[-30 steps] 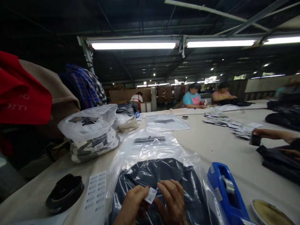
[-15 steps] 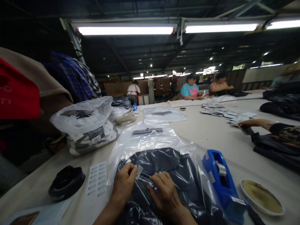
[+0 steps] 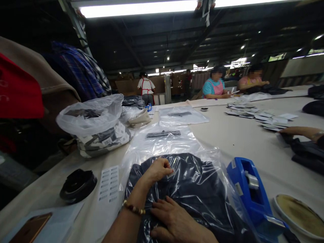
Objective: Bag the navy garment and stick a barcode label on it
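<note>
A dark folded garment [image 3: 192, 195] lies inside a clear plastic bag [image 3: 215, 162] in front of me. Over its upper part, my left hand [image 3: 160, 168] pinches a small pale sticker [image 3: 172, 173] between thumb and fingers, at the bag's surface. My right hand [image 3: 170, 216] rests on the plastic lower down, fingers spread, holding nothing. Left of the bag lies a sheet of barcode stickers [image 3: 108, 184]. A blue tape dispenser [image 3: 250, 189] stands close to the bag's right side.
Left are a black roll [image 3: 78, 185], a phone [image 3: 32, 227] and a plastic sack of labels [image 3: 98, 141]. Printed plastic bags [image 3: 182, 116] lie ahead. A round dish [image 3: 298, 216] sits right, below scattered tags [image 3: 263, 116]. A co-worker's hand [image 3: 298, 131] reaches in from the right.
My left hand has moved forward and right with the sticker, over the garment's upper part. My right hand has come slightly back and flattened on the bag. The view has tilted down.
</note>
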The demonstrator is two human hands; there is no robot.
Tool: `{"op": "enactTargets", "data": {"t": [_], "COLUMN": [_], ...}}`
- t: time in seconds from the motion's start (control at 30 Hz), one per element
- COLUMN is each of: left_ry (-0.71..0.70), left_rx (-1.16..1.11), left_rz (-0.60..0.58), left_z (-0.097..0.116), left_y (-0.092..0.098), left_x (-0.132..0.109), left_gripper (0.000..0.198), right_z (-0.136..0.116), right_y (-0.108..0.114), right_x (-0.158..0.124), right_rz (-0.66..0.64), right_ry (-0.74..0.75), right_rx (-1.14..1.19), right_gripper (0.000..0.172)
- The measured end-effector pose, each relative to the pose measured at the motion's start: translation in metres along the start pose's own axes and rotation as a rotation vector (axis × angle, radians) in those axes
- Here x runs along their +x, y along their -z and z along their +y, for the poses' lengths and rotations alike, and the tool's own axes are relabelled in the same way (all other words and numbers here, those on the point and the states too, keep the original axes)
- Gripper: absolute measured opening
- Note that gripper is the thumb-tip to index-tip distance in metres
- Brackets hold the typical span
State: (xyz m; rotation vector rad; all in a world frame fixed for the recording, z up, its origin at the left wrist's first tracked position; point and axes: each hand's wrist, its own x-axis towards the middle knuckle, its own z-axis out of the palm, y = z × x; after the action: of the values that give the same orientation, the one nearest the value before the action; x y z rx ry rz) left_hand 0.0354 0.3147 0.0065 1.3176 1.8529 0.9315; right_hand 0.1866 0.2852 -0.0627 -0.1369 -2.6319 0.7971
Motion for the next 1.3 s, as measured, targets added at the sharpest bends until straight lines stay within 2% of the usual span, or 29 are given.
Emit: {"op": "enactTargets", "data": {"t": [0.07,0.13,0.23,0.3,0.4,0.53,0.67,0.87,1.13,1.3], "left_ry": [0.024,0.047,0.066,0.070,0.070,0.062,0.050,0.018,-0.019,-0.037], "left_rx": [-0.033,-0.071,-0.110,-0.128,-0.147,-0.178,-0.188,-0.126,-0.021,-0.006], "left_rz": [0.000,0.020,0.044,0.029,-0.027,-0.103,-0.154,-0.203,-0.186,-0.188], "left_z": [-0.010,-0.020,-0.032,-0.036,-0.038,-0.040,-0.045,-0.048,-0.047,-0.046], "left_y": [-0.010,-0.017,-0.021,-0.021,-0.020,-0.017,-0.015,-0.016,-0.022,-0.027], "left_x": [0.002,0.002,0.001,0.001,0.002,0.003,0.005,0.006,0.008,0.010], "left_gripper": [0.019,0.021,0.024,0.025,0.027,0.025,0.023,0.019,0.015,0.014], "right_z": [-0.001,-0.003,-0.006,-0.004,0.002,0.008,0.009,0.012,0.010,0.010], "right_y": [-0.001,0.001,0.009,0.012,0.006,-0.009,-0.010,-0.009,-0.008,-0.011], "right_x": [0.000,0.000,0.000,-0.001,-0.004,-0.009,-0.010,-0.013,-0.014,-0.016], "right_rz": [-0.003,-0.008,-0.003,0.001,-0.023,-0.077,-0.086,0.061,0.035,0.084], "right_ry": [-0.020,-0.087,-0.231,-0.274,-0.233,-0.161,-0.057,0.058,0.083,0.044], "right_rx": [0.023,0.029,-0.020,-0.042,-0.074,-0.161,-0.273,-0.424,-0.460,-0.426], "right_gripper": [0.034,0.025,0.006,0.003,0.010,0.031,0.043,0.048,0.049,0.049]}}
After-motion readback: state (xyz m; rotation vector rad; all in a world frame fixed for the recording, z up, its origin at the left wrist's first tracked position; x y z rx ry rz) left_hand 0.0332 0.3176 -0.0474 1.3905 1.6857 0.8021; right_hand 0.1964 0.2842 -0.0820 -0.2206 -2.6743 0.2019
